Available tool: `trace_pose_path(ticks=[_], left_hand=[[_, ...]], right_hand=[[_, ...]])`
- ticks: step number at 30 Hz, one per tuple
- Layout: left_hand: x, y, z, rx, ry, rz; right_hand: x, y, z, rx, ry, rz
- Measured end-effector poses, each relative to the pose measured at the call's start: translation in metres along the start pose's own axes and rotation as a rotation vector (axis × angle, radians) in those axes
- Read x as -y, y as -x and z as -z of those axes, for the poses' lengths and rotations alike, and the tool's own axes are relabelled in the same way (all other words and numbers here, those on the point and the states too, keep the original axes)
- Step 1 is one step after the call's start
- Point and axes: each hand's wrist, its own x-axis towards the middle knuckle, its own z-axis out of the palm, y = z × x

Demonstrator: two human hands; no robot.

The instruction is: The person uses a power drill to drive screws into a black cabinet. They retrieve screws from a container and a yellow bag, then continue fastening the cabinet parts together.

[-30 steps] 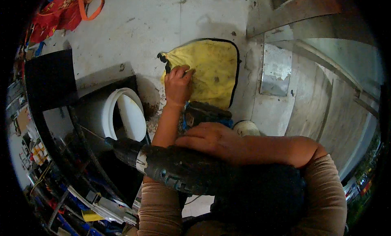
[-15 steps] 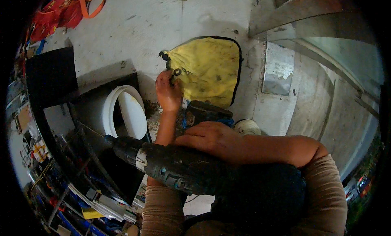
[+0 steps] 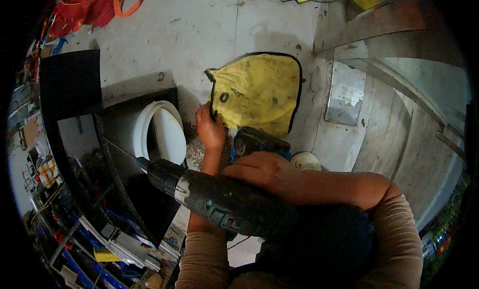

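Note:
My right hand (image 3: 264, 169) is closed round the grip of a dark, dirty power drill (image 3: 224, 204). The drill's body lies across the front of my lap, with its chuck and thin bit pointing left; a dark battery block (image 3: 262, 142) shows beyond my knuckles. My left hand (image 3: 210, 129) rests at the near left edge of a yellow cloth (image 3: 259, 92) with black trim. Its thumb and forefinger stand apart, and nothing is seen held in them. On the cloth, just beyond those fingers, lies a small dark ring (image 3: 224, 97). Dark smudges mark the cloth.
Left of my forearm, a white plastic bucket (image 3: 182, 134) lies tilted against a black panel structure (image 3: 70, 82). Tools and parts (image 3: 105, 239) crowd the lower left. A pale lid-like round (image 3: 306, 162) sits beyond my right forearm. Red fabric (image 3: 85, 12) lies at the far left.
My left hand has drawn back toward me from the ring, which stays on the cloth. The whole view has shifted slightly. My right hand keeps its hold on the drill.

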Motion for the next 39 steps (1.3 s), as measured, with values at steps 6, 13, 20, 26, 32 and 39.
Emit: trace_pose_path(ticks=[6, 13, 20, 26, 32, 39], left_hand=[[-0.019, 0.010, 0.005, -0.116, -0.058, -0.320], [-0.045, 0.011, -0.036, 0.273, -0.214, -0.470], [-0.081, 0.014, -0.048, 0.290, -0.309, -0.439], [-0.073, 0.020, -0.054, 0.266, -0.241, -0.470], [0.030, 0.027, -0.067, 0.220, 0.797, 0.272], [-0.015, 0.022, 0.000, 0.062, -0.040, -0.187]], right_hand=[[-0.001, 0.003, 0.000, 0.010, 0.004, -0.006], [-0.002, 0.002, -0.009, -0.021, -0.026, 0.038], [0.002, 0.002, -0.005, -0.019, -0.003, 0.012], [-0.004, 0.005, -0.007, -0.003, 0.031, -0.008], [0.003, -0.003, -0.010, 0.014, -0.006, 0.025], [-0.006, 0.004, 0.011, 0.017, -0.116, -0.062]])
